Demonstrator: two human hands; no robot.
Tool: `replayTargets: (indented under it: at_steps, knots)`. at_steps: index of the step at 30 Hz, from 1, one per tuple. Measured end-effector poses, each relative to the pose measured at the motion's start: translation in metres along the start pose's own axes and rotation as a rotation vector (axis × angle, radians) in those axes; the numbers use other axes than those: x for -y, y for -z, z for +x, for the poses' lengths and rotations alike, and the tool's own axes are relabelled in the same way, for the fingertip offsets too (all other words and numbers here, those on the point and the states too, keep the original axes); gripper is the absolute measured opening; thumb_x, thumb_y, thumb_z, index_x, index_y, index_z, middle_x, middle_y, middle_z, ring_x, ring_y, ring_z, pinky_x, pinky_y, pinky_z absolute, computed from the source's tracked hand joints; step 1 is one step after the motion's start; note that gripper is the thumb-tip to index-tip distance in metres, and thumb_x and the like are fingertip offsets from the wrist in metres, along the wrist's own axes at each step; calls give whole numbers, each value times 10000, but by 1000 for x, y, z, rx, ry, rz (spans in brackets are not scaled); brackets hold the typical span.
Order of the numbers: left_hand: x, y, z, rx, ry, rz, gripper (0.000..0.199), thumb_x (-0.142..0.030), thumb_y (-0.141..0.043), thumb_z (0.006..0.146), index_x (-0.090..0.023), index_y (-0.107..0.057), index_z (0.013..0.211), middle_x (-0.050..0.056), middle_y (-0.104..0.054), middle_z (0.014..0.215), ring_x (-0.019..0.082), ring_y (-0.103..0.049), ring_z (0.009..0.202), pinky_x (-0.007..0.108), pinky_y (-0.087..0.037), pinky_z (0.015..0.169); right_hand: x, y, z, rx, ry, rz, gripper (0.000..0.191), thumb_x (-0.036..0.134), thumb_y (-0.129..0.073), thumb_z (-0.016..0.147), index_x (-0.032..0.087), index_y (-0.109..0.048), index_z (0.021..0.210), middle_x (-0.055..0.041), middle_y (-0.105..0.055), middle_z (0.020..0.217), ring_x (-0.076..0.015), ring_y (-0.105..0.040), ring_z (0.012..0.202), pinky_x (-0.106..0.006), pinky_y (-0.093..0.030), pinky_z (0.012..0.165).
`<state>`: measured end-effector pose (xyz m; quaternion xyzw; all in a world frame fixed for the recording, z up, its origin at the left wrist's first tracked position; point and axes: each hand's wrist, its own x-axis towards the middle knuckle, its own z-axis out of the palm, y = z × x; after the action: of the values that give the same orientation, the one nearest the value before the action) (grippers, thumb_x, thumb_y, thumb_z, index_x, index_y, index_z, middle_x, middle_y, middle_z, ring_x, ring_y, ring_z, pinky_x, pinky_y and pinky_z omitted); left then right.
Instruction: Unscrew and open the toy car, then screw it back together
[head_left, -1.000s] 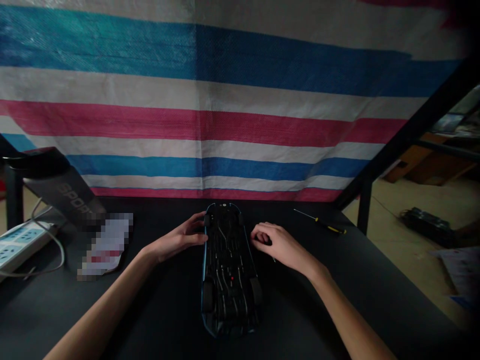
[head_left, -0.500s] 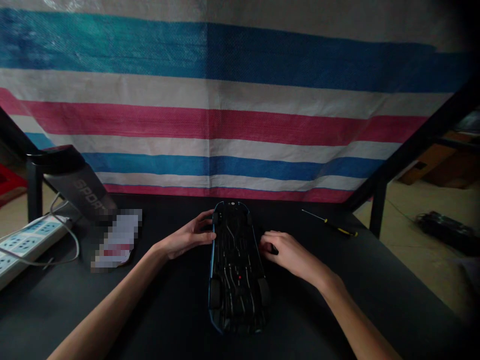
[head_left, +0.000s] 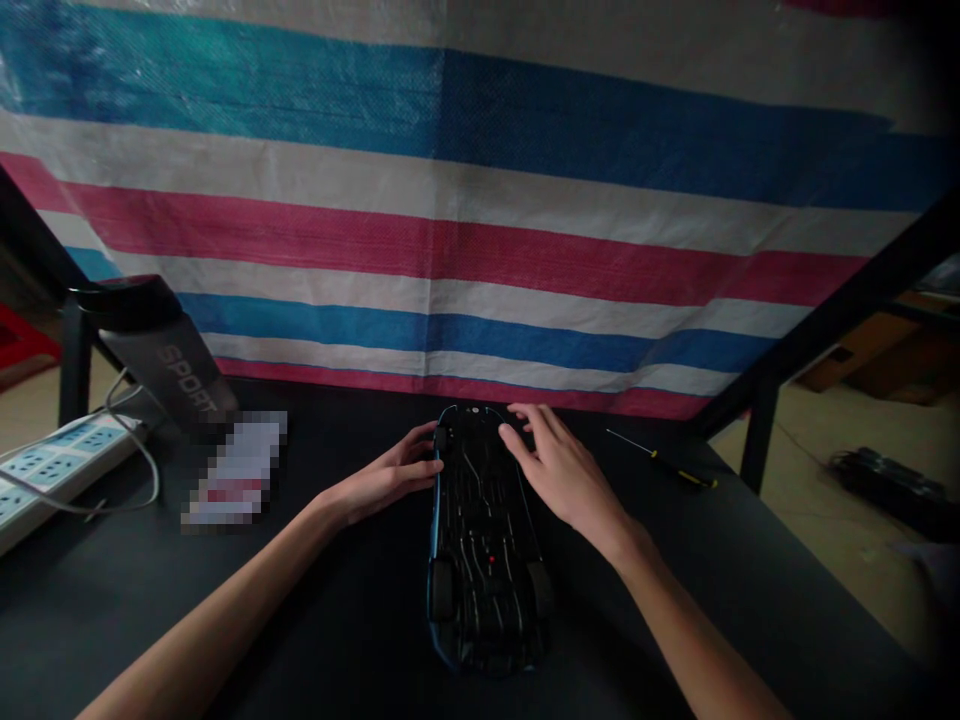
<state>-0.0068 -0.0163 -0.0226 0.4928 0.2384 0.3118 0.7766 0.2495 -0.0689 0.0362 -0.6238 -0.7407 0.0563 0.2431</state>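
On the left of the worktop [head_left: 750, 560] there is a white power strip [head_left: 67, 460], and a grey cable [head_left: 157, 485] runs across it and makes a loop at its side. Behind it stands a dark grey bottle [head_left: 176, 370] with a black lid and the word SPORT; what it contains cannot be seen. In front of the bottle lies a flat whitish object [head_left: 244, 465] with a reddish patch, blurred into squares. To the right, well apart from these, lies a screwdriver [head_left: 682, 472] with a black and yellow handle, its thin shaft pointing to the far left. A striped sheet [head_left: 450, 240] in blue, white and red closes the back. On the floor [head_left: 806, 440] at the right is a dark object, too dim to name.

The toy car [head_left: 480, 530] lies in the middle of the worktop, upside down, its length going away from the person. The underside is black with thin greyish lines and one small red dot; the body edge is blue. The left hand [head_left: 390, 475] touches the left side near the far end; whether it grips, I cannot tell. The right hand [head_left: 559, 465] has its fingers stretched and spread, grasping nothing, and it hides the far right corner.
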Motion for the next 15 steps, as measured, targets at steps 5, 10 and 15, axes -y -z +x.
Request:
replayTargets:
  at_steps: [5,10,15]
  knots:
    - [11,-3,4,-32,-72,-79,611,-257,-669,938,-315,-428,1497,98,-413,1577,301,-433,1425,514,-275,1206,51,-13,37,139,24,-125,683,655,-379,982,204,-427,1493,-211,-499,1467,-438,-528,1275,-585,-470,942]
    - [11,-6,-1,-15,-84,-23,615,-289,-647,965,-430,-394,1507,24,-275,1663,304,-367,1470,523,-318,1181,68,-26,57,247,15,-220,829,656,-509,908,77,-422,1494,-293,-417,1521,-501,-426,1351,-588,-415,990]
    - [15,-8,-1,-8,-102,-40,639,-297,-659,956,-442,-381,1513,30,-327,1643,300,-385,1460,526,-332,1171,69,-16,61,303,12,-256,797,603,-564,855,67,-466,1436,-283,-484,1461,-483,-454,1336,-564,-408,995]
